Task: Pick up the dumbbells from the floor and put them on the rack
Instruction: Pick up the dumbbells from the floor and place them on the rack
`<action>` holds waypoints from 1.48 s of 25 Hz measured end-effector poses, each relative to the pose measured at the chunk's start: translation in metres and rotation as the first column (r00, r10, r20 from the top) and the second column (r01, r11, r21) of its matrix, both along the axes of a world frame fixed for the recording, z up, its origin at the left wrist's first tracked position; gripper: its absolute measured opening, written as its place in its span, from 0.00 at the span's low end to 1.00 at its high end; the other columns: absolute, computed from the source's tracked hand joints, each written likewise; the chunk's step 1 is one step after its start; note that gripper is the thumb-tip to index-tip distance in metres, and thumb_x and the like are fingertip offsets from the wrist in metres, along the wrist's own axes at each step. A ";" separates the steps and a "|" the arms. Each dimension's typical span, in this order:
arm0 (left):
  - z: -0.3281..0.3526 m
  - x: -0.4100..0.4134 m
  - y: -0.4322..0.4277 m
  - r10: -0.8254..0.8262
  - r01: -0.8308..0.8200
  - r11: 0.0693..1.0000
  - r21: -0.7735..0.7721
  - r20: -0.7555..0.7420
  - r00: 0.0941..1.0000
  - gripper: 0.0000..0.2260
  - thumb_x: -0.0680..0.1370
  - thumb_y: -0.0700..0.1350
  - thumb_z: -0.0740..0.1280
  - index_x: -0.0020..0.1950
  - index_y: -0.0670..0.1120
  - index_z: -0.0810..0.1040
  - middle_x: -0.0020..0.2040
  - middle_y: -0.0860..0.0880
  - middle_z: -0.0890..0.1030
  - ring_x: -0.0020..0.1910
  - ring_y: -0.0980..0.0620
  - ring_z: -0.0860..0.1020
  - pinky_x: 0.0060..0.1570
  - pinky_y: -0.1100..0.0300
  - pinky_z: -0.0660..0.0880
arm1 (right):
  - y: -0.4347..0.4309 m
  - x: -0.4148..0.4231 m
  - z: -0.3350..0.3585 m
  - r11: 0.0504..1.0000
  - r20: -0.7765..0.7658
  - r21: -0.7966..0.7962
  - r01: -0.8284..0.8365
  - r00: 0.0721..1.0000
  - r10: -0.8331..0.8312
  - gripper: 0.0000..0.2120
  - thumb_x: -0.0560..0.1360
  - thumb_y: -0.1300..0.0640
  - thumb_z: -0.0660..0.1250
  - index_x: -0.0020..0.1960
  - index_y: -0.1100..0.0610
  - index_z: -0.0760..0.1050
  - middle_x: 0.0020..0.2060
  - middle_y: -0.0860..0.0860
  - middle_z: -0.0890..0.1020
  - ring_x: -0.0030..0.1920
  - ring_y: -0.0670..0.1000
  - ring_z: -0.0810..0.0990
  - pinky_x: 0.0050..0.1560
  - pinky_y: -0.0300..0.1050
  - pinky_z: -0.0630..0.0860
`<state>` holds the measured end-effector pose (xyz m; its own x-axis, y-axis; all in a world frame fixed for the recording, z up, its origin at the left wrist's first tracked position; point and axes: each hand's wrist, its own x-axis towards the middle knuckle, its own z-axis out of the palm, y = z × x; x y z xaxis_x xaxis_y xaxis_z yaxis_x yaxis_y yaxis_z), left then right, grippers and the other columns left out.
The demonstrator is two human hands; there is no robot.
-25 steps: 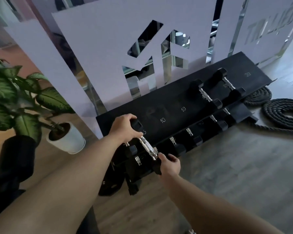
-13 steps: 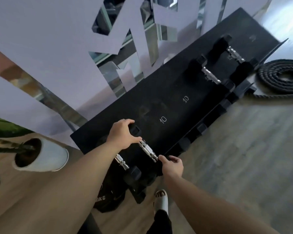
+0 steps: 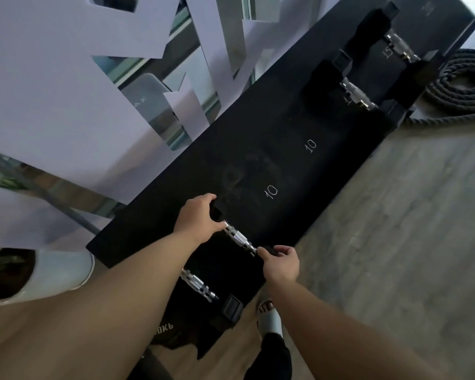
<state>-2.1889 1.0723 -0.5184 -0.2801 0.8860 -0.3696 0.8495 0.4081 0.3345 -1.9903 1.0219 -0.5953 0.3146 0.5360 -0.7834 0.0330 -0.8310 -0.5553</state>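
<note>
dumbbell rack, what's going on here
A person is setting a dumbbell on the top shelf of the black rack. The left hand grips its far head and the right hand its near head, leaving the chrome handle bare. Another dumbbell sits beside it toward the near end, and two more at the far end.

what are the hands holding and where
One dumbbell, by its two black heads: left hand on the far head, right hand on the near one.

Black rack (image 3: pixel 258 149), seemingly four dumbbells (image 3: pixel 358 96).
</note>
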 end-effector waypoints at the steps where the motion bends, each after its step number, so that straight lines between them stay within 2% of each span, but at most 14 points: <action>1: -0.007 0.001 0.000 -0.002 0.002 1.000 -0.019 -0.003 1.000 0.37 0.69 0.51 0.82 0.75 0.46 0.73 0.67 0.46 0.80 0.64 0.45 0.79 0.62 0.52 0.78 | 0.002 0.002 -0.003 0.999 0.024 -0.006 -0.045 0.999 0.045 0.16 0.72 0.54 0.79 0.56 0.52 0.76 0.57 0.52 0.80 0.45 0.47 0.80 0.38 0.41 0.76; 2: -0.014 0.002 -0.001 -0.007 0.006 0.999 -0.037 -0.008 1.000 0.36 0.71 0.50 0.81 0.76 0.46 0.72 0.69 0.46 0.79 0.66 0.45 0.78 0.63 0.51 0.77 | 0.004 0.003 -0.006 0.994 0.046 -0.020 -0.103 0.994 0.104 0.16 0.73 0.55 0.78 0.58 0.52 0.76 0.60 0.53 0.79 0.50 0.52 0.82 0.45 0.46 0.80; 4: -0.025 0.004 -0.005 -0.035 0.034 0.998 -0.047 -0.018 0.999 0.35 0.74 0.48 0.79 0.78 0.45 0.69 0.74 0.45 0.75 0.72 0.45 0.74 0.68 0.50 0.75 | 0.004 0.005 -0.008 0.948 0.123 -0.057 -0.312 0.941 0.317 0.20 0.75 0.54 0.75 0.65 0.52 0.77 0.67 0.55 0.74 0.62 0.58 0.77 0.58 0.50 0.79; 6: -0.030 0.006 -0.007 -0.051 0.050 0.998 -0.032 -0.021 0.998 0.33 0.76 0.46 0.77 0.79 0.45 0.68 0.77 0.45 0.72 0.75 0.45 0.71 0.71 0.50 0.72 | -0.006 0.007 -0.002 0.810 0.269 -0.072 -0.581 0.771 0.577 0.23 0.77 0.51 0.72 0.71 0.48 0.74 0.71 0.53 0.67 0.69 0.58 0.67 0.66 0.50 0.72; 8: -0.028 0.009 -0.004 -0.061 0.061 0.998 -0.017 -0.026 0.998 0.30 0.77 0.45 0.76 0.77 0.45 0.70 0.76 0.46 0.73 0.74 0.45 0.72 0.69 0.50 0.73 | -0.020 0.011 0.007 0.721 0.340 -0.040 -0.692 0.669 0.661 0.25 0.77 0.49 0.69 0.73 0.46 0.71 0.72 0.52 0.64 0.71 0.57 0.64 0.72 0.53 0.66; 12: -0.015 0.012 0.002 -0.139 0.138 0.990 -0.035 -0.040 0.989 0.22 0.75 0.43 0.77 0.67 0.47 0.77 0.64 0.49 0.80 0.61 0.46 0.80 0.57 0.50 0.79 | -0.042 0.023 0.012 0.744 0.138 -0.059 -0.665 0.733 0.666 0.23 0.78 0.49 0.68 0.72 0.51 0.72 0.68 0.53 0.70 0.66 0.54 0.73 0.65 0.49 0.75; 16: -0.013 0.000 0.000 -0.204 0.195 0.976 -0.094 -0.106 0.973 0.21 0.74 0.44 0.78 0.65 0.50 0.77 0.61 0.50 0.81 0.57 0.46 0.80 0.52 0.49 0.80 | -0.047 0.020 0.008 0.644 -0.019 -0.037 -0.764 0.645 0.764 0.19 0.77 0.48 0.70 0.66 0.50 0.76 0.62 0.50 0.75 0.48 0.43 0.79 0.46 0.34 0.75; 18: -0.014 -0.006 -0.006 -0.241 0.222 0.965 -0.138 -0.139 0.961 0.21 0.74 0.47 0.78 0.64 0.50 0.76 0.59 0.49 0.82 0.54 0.46 0.81 0.46 0.52 0.79 | -0.048 0.017 0.007 0.658 -0.031 -0.026 -0.753 0.658 0.752 0.16 0.77 0.49 0.70 0.63 0.50 0.77 0.56 0.48 0.78 0.45 0.41 0.80 0.38 0.31 0.73; 22: -0.012 -0.005 -0.010 -0.226 0.206 0.970 -0.130 -0.164 0.960 0.20 0.74 0.46 0.78 0.63 0.48 0.76 0.57 0.48 0.81 0.52 0.46 0.81 0.42 0.55 0.76 | -0.058 0.009 0.006 0.736 -0.095 -0.051 -0.675 0.737 0.670 0.11 0.77 0.50 0.71 0.58 0.50 0.75 0.47 0.46 0.82 0.42 0.45 0.83 0.40 0.38 0.79; 26: -0.013 -0.004 -0.009 -0.241 0.224 0.968 -0.114 -0.167 0.956 0.20 0.73 0.46 0.78 0.62 0.48 0.76 0.56 0.47 0.81 0.50 0.46 0.81 0.41 0.53 0.77 | -0.073 0.008 -0.004 0.773 -0.099 -0.101 -0.626 0.780 0.618 0.13 0.74 0.48 0.72 0.57 0.48 0.75 0.47 0.46 0.83 0.45 0.44 0.83 0.41 0.39 0.77; 30: -0.011 -0.003 -0.011 -0.247 0.232 0.968 -0.100 -0.185 0.951 0.20 0.72 0.46 0.79 0.60 0.48 0.77 0.54 0.47 0.81 0.49 0.45 0.81 0.41 0.53 0.78 | -0.084 0.009 -0.012 0.766 -0.093 -0.133 -0.629 0.777 0.622 0.12 0.74 0.47 0.72 0.55 0.48 0.75 0.51 0.48 0.84 0.49 0.46 0.83 0.49 0.44 0.81; 34: -0.009 0.004 -0.002 -0.271 0.264 0.962 -0.062 -0.220 0.937 0.18 0.72 0.46 0.79 0.55 0.49 0.75 0.49 0.47 0.81 0.43 0.47 0.78 0.35 0.55 0.73 | -0.079 0.006 -0.009 0.849 -0.045 -0.098 -0.519 0.855 0.517 0.23 0.74 0.44 0.74 0.63 0.53 0.73 0.53 0.47 0.81 0.45 0.44 0.82 0.40 0.39 0.78; 36: -0.009 0.008 0.002 -0.283 0.277 0.959 -0.056 -0.239 0.929 0.19 0.71 0.46 0.79 0.55 0.50 0.73 0.48 0.47 0.80 0.42 0.48 0.77 0.35 0.56 0.71 | -0.063 0.000 -0.009 0.934 -0.001 -0.092 -0.345 0.938 0.346 0.31 0.71 0.39 0.76 0.65 0.53 0.69 0.56 0.50 0.78 0.46 0.46 0.81 0.39 0.41 0.77; 37: -0.011 0.008 0.001 -0.283 0.277 0.959 -0.062 -0.245 0.927 0.19 0.71 0.46 0.79 0.55 0.50 0.72 0.48 0.47 0.80 0.42 0.48 0.77 0.34 0.56 0.71 | -0.053 -0.003 -0.009 0.962 0.000 -0.124 -0.243 0.969 0.245 0.35 0.69 0.37 0.77 0.67 0.54 0.68 0.59 0.52 0.77 0.50 0.51 0.81 0.43 0.46 0.80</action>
<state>-2.1807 1.0736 -0.5291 -0.1077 0.9329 -0.3437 0.9850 0.1471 0.0904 -1.9936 0.9690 -0.6042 0.1981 0.4987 -0.8438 0.2508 -0.8580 -0.4482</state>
